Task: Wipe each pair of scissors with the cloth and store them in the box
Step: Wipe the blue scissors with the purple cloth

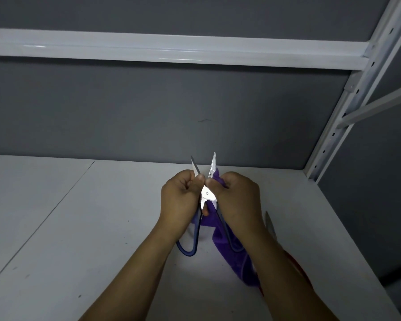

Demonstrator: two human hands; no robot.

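Left hand: our left hand (180, 195) reaches in from below with the forearm angled up and right. Its fingers are curled and clenched round the left blade of the blue-handled scissors (206, 193), just above the pivot.
Right hand: our right hand (237, 195) faces it, knuckles up. Its fingers and thumb pinch the purple cloth (229, 251) against the right blade.
Scissors: we hold them between both hands over the shelf board (79, 228). The blades are spread and point away from us, and the handle loops hang toward us. We cannot tell whether the loops touch the board.
Cloth: it trails from the right hand behind the right loop and down under the right forearm.
Second pair: red-handled scissors (270, 224) lie on the board just right of the right forearm, mostly hidden by it.
Shelf bay: we see a grey back panel (148, 112) and a white slotted upright (333, 135) at the right.
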